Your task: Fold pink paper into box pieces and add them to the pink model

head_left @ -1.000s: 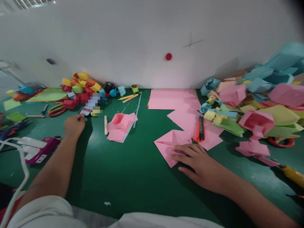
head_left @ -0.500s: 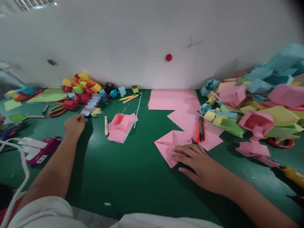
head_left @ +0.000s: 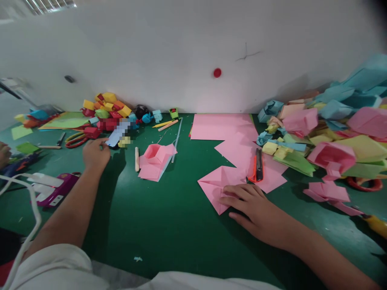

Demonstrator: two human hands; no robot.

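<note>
My left hand (head_left: 96,155) is at the near end of a phone (head_left: 116,135) lying on the green table, its fingers curled and closed at the phone's edge. Part of the phone is blurred out. My right hand (head_left: 250,205) lies flat with fingers apart on a folded pink sheet of paper (head_left: 213,181), which shows diagonal creases and a pointed left corner. Just beyond the right hand, an orange and black box cutter (head_left: 258,166) rests on more pink paper (head_left: 232,151). A folded pink paper piece (head_left: 154,161) sits between my hands, beside a short pale stick (head_left: 137,159).
Piled folded papers (head_left: 332,121) crowd the right side, near a yellow-handled tool (head_left: 375,225). Small folded paper blocks (head_left: 107,104), red-handled scissors (head_left: 76,139) and a purple power strip (head_left: 62,189) with a white cable are at left. A white wall (head_left: 169,52) stands behind. Another person's hand (head_left: 4,155) shows far left.
The phone's screen has gone from a pale page with lines to a plainer bluish one. My left fingers have shifted slightly at its edge. The whole view has moved slightly; my right hand stays put.
</note>
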